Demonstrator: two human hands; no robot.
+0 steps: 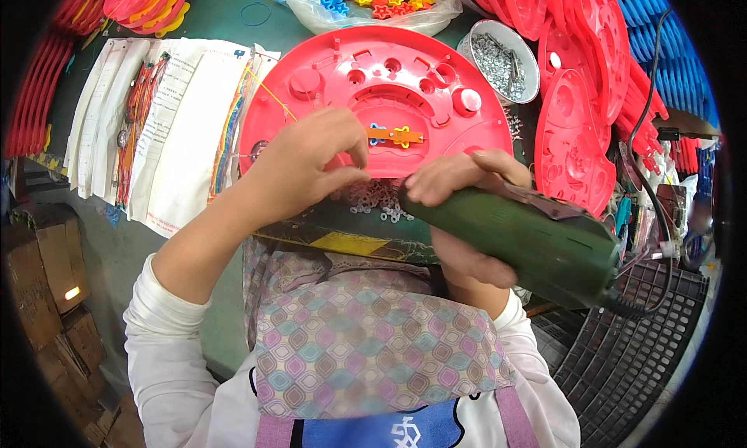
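Observation:
A large red plastic toy panel (288,125), rounded at its far side, lies before me on the bench. On it sits an orange strip (406,137) with a blue and a yellow star-shaped piece. My right hand (459,183) is wrapped round a dark green electric screwdriver (525,234), held at a tilt over the panel's near right edge; its tip is hidden behind my fingers. Over the panel's near left part, my left hand (331,148) curls with thumb and forefinger close together. Whatever may be between them is too small to make out. Small whitish parts (377,199) lie by the panel's near edge.
A white bowl of small metal screws (502,59) stands at the panel's far right. Red moulded panels (572,144) pile up on the right. A bag of coloured stars (373,4) is at the back. Paper sheets with wire bundles (175,121) lie left. The tool's cable (665,238) hangs right.

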